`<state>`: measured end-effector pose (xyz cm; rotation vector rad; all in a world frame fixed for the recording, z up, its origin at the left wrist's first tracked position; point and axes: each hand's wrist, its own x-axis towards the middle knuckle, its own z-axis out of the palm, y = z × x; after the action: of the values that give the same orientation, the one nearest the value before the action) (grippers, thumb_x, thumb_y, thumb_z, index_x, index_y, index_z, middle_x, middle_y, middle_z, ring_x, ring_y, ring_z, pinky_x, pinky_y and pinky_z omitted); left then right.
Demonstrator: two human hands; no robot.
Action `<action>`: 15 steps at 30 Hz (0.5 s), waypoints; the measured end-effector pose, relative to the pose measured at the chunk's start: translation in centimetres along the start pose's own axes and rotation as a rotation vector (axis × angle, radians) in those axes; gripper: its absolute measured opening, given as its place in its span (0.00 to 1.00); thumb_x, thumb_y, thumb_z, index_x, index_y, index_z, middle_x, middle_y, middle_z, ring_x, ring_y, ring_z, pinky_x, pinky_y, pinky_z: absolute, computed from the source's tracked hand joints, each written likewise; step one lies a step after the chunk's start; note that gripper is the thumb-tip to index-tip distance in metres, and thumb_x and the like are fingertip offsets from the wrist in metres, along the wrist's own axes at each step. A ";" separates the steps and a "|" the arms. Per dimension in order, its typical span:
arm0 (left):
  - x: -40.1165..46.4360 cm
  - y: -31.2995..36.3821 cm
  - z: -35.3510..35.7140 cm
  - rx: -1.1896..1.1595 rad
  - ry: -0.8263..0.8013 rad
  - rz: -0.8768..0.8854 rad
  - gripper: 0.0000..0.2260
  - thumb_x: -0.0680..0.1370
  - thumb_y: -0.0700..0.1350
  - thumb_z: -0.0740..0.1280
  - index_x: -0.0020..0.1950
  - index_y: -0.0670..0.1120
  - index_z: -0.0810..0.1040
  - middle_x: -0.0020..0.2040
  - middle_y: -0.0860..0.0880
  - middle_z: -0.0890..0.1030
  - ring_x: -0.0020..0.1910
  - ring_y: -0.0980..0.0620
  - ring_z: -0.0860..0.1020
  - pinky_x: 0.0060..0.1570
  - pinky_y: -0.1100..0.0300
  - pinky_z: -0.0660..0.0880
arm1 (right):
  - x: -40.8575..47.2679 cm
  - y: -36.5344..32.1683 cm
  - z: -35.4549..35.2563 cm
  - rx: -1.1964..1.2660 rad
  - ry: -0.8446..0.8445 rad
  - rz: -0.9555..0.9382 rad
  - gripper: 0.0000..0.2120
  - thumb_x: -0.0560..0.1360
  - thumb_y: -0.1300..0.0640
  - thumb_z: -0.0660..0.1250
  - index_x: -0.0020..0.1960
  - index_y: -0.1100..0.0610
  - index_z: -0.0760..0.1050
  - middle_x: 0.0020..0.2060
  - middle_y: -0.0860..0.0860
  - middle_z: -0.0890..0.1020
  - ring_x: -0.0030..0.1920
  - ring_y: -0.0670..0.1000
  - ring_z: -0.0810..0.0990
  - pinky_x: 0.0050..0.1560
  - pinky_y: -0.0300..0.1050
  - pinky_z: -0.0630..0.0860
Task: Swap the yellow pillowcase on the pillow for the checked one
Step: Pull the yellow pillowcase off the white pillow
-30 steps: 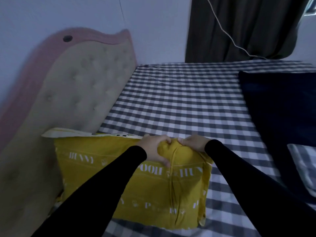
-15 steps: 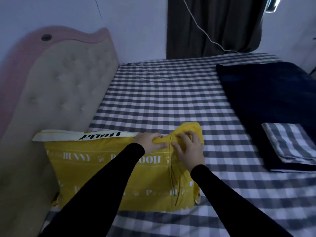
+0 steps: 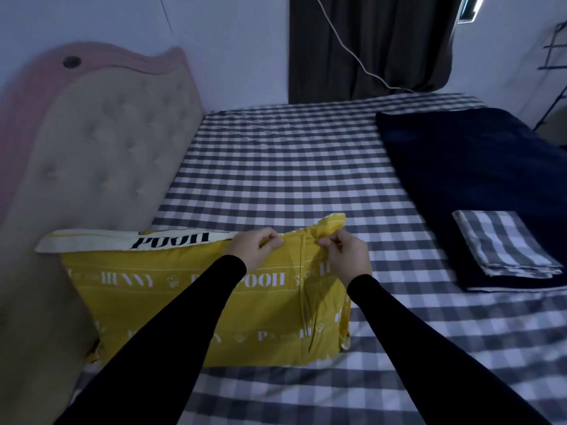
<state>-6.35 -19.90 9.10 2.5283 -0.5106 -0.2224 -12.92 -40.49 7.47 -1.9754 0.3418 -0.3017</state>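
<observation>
Dim room, head view down onto a bed (image 3: pixel 276 167) covered in a grey-and-white checked sheet. Pillow in yellow pillowcase (image 3: pixel 171 305) lies at the near left of the bed, its left end against the tufted beige headboard (image 3: pixel 101 142) with pink trim. White lettering bands run across the yellow cloth; a cream border strip with black letters shows along the far edge. Left hand (image 3: pixel 254 246), black sleeve, is closed on the top edge of the yellow pillowcase, fingers curled over the fabric. Right hand (image 3: pixel 345 256), black sleeve, pinches the same edge just beside it, thumb and fingertips clamped on a raised fold; the yellow corner stands up above that hand. A vertical crease or seam runs down the case between the two hands. Folded checked pillowcase (image 3: pixel 503 243) lies flat at the right, resting on a dark navy blanket (image 3: pixel 466 167) spread over the right side of the bed, well apart from the pillow. Dark curtain (image 3: pixel 368 44) hangs behind the bed, a pale cable (image 3: pixel 352 53) trailing across it.
</observation>
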 end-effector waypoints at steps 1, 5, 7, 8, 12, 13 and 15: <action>0.0 0.0 -0.1 -0.016 -0.004 0.002 0.12 0.79 0.59 0.60 0.49 0.53 0.78 0.44 0.54 0.81 0.44 0.55 0.79 0.47 0.55 0.76 | -0.1 0.1 -0.3 0.010 0.010 -0.003 0.10 0.76 0.59 0.68 0.35 0.52 0.76 0.28 0.44 0.76 0.27 0.41 0.72 0.29 0.31 0.69; 0.0 0.0 0.1 -0.053 0.024 -0.017 0.09 0.79 0.54 0.62 0.47 0.52 0.78 0.43 0.54 0.81 0.43 0.55 0.78 0.48 0.53 0.77 | -0.6 0.6 -0.9 0.041 0.027 -0.034 0.06 0.75 0.59 0.68 0.39 0.56 0.79 0.32 0.47 0.81 0.30 0.43 0.75 0.29 0.32 0.71; 0.0 0.6 0.0 -0.045 0.036 -0.013 0.08 0.80 0.53 0.63 0.45 0.51 0.78 0.42 0.54 0.81 0.43 0.55 0.78 0.48 0.53 0.76 | -0.4 0.9 -1.1 0.063 0.065 -0.052 0.06 0.76 0.60 0.67 0.40 0.56 0.78 0.32 0.42 0.80 0.29 0.39 0.76 0.29 0.29 0.69; 0.0 0.8 -0.2 -0.016 0.027 -0.007 0.08 0.80 0.52 0.62 0.44 0.52 0.77 0.41 0.54 0.81 0.42 0.55 0.78 0.47 0.53 0.76 | -0.3 1.0 -1.2 0.062 0.080 -0.058 0.06 0.76 0.60 0.67 0.40 0.55 0.78 0.34 0.41 0.80 0.30 0.38 0.76 0.30 0.28 0.69; 0.2 1.3 -0.9 0.117 -0.042 -0.032 0.09 0.78 0.59 0.61 0.45 0.55 0.74 0.44 0.55 0.81 0.45 0.55 0.78 0.50 0.54 0.74 | 0.0 1.2 -0.9 0.101 0.130 0.003 0.12 0.77 0.61 0.65 0.36 0.51 0.71 0.32 0.41 0.77 0.30 0.41 0.74 0.30 0.26 0.69; 0.3 1.7 -0.8 0.143 -0.058 -0.026 0.11 0.77 0.62 0.62 0.47 0.56 0.73 0.46 0.56 0.81 0.48 0.55 0.77 0.52 0.54 0.73 | 0.1 1.3 -0.8 0.111 0.124 0.044 0.13 0.78 0.60 0.64 0.35 0.52 0.69 0.31 0.43 0.76 0.31 0.41 0.73 0.30 0.26 0.68; 0.5 2.9 -0.1 0.216 -0.095 0.028 0.16 0.73 0.66 0.63 0.52 0.57 0.72 0.52 0.57 0.79 0.52 0.55 0.76 0.56 0.54 0.70 | 0.6 2.1 -0.9 0.125 0.067 0.143 0.13 0.79 0.58 0.63 0.35 0.53 0.68 0.30 0.47 0.75 0.32 0.46 0.74 0.31 0.30 0.68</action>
<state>-6.80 -22.30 10.69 2.7280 -0.6373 -0.2917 -12.89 -42.34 5.98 -1.8110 0.4937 -0.2912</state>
